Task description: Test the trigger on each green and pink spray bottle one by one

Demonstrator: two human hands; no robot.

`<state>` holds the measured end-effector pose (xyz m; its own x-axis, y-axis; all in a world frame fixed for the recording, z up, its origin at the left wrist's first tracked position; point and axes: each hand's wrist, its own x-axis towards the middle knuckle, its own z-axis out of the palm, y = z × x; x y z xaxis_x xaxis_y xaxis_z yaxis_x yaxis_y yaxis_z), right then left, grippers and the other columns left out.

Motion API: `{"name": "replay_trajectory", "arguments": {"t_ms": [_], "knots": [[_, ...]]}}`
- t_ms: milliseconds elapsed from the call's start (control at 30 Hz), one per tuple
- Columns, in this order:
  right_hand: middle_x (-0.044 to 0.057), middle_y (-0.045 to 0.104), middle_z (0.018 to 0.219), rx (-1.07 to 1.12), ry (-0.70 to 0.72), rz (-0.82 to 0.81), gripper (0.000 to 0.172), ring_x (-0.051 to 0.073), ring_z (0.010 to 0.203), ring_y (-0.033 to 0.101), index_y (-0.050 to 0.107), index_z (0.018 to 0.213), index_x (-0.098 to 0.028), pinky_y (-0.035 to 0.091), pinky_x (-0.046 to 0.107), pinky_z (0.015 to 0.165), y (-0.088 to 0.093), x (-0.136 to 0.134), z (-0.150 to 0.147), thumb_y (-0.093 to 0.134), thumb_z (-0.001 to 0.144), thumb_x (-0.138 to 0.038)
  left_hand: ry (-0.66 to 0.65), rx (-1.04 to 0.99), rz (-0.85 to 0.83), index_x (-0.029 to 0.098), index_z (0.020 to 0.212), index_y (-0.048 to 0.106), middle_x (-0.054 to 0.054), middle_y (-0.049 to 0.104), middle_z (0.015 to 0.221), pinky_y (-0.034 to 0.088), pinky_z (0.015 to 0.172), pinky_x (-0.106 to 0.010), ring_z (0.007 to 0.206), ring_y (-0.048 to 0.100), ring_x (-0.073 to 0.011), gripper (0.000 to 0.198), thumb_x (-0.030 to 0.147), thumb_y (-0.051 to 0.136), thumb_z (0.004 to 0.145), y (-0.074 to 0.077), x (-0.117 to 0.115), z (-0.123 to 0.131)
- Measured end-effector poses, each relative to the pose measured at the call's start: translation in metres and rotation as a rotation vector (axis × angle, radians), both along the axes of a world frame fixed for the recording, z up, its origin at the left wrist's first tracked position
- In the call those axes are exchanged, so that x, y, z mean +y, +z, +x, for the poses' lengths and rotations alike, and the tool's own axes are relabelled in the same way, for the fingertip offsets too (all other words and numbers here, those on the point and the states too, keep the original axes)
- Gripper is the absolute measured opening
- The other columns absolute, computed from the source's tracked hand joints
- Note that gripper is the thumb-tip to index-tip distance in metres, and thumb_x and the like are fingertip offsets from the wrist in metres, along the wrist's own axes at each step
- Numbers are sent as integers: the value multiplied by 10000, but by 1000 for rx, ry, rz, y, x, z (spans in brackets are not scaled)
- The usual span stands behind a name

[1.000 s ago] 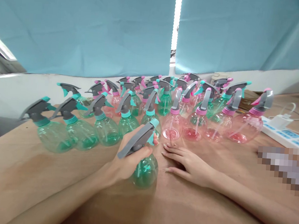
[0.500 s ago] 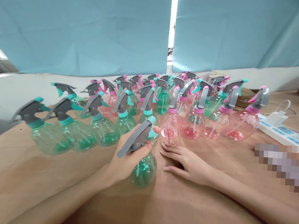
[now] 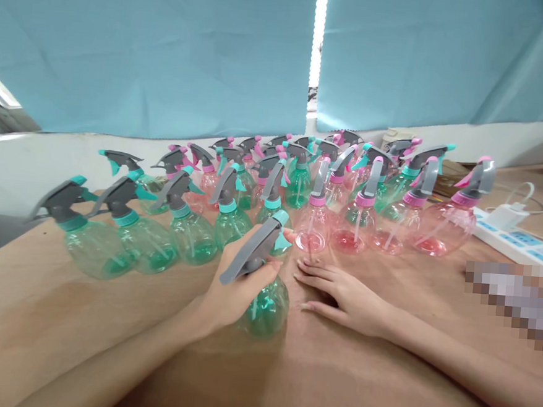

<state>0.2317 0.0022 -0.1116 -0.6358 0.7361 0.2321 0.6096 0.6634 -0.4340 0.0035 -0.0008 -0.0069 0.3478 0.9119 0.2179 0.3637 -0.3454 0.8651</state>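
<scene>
Little has moved since the earlier frames: both hands keep their places, and the view has shifted only slightly sideways, carrying the whole scene with it.

Left hand is wrapped around the neck of a green spray bottle, fingers closed just under the grey trigger head, index fingertip reaching toward the teal nozzle. Bottle stands upright on the brown table, in front of the main cluster and apart from it, its round body partly hidden behind the hand.

Right hand lies flat on the table, palm down, fingers extended and loose, holding nothing. Fingertips point toward the held bottle and rest just beside it; whether they touch it cannot be told.

Behind the hands:
- row of green bottles to the left, teal collars, grey triggers
- row of pink bottles to the right, pink collars, grey triggers
- more of both colours mixed and crowded further back, all upright

White power strip with a plug and cable lies on the table at the right edge, beside the outermost pink bottle. Pixelated patch sits below it. Blue curtains hang behind, with a bright narrow gap between the two panels.
</scene>
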Motion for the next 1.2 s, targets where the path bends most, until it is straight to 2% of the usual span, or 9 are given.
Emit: {"name": "replay_trajectory", "arguments": {"t_ms": [167,400,600,700,1000,1200], "knots": [[90,412,1479,5,3,3,581,270,1364,374,447,1412,-207,318,480,1123,0,0,1,492,922,-515,1,9,21,246,1076,601,48,519,638,456,597,-266,690,615,-180,285,228,529,801,2,0,1],[89,417,1474,12,8,12,573,271,1358,385,444,1413,-217,335,488,1112,0,-1,1,488,925,-513,-2,22,33,247,1132,599,27,608,727,489,652,-291,736,633,-191,329,238,527,811,3,-1,1],[107,426,1469,-19,-6,8,598,268,1358,385,459,1402,-175,333,468,1116,0,0,0,476,923,-533,49,3,17,223,953,622,28,593,660,501,661,-303,758,644,-207,193,245,549,776,2,-2,2],[111,435,1464,-21,-9,13,604,267,1354,391,463,1399,-171,337,466,1114,-1,0,0,476,921,-539,43,0,18,226,934,606,36,575,647,503,689,-313,760,645,-205,159,259,552,789,3,-2,3],[115,458,1449,26,1,34,590,277,1333,422,450,1406,-202,360,487,1091,-3,0,1,502,914,-523,30,18,24,248,1065,607,44,557,654,486,660,-301,655,601,-174,267,249,531,808,2,-2,2],[117,460,1447,40,4,31,590,278,1339,413,457,1402,-201,350,487,1098,-4,1,1,501,912,-527,21,29,17,261,1129,603,38,577,665,484,666,-297,768,644,-203,328,238,513,815,1,-2,2]]}}
